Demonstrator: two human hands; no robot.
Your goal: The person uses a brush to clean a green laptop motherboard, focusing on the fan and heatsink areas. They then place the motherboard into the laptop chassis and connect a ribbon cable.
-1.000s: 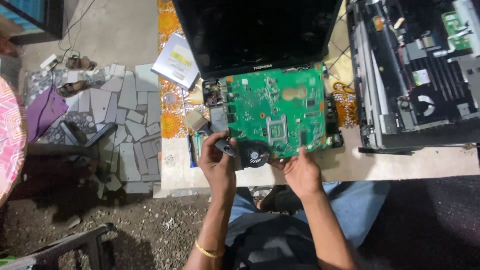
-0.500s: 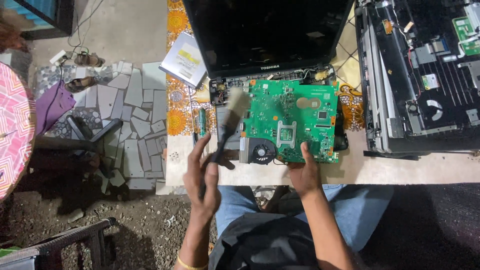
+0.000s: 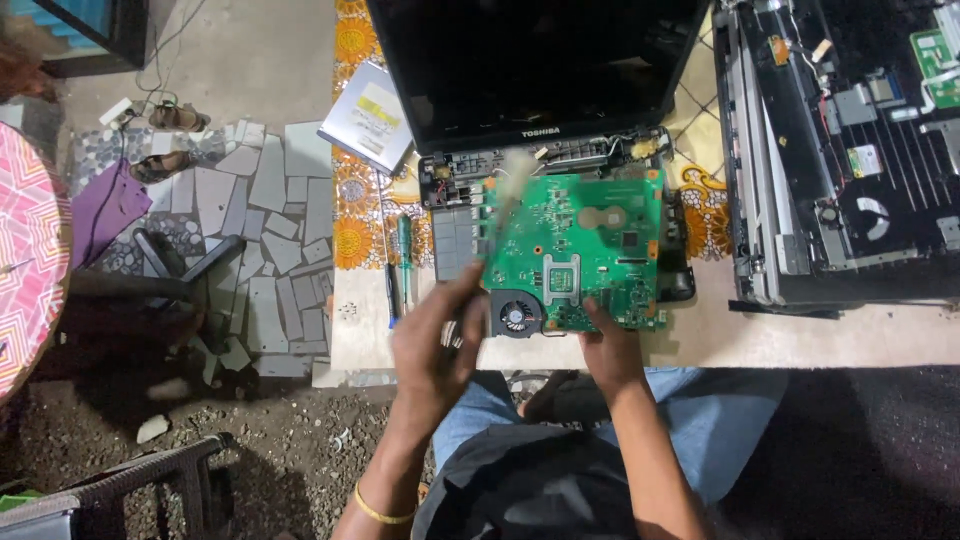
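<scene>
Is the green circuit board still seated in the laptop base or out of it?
Out. The green circuit board lies loose over the open laptop base, steadied by the right hand.

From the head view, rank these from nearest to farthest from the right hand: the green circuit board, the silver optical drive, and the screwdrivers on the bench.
1. Green circuit board: touched at its bottom edge by the right hand.
2. Screwdrivers: on the bench to the left, past the left hand.
3. Silver optical drive: far upper left, beside the laptop screen.
</scene>
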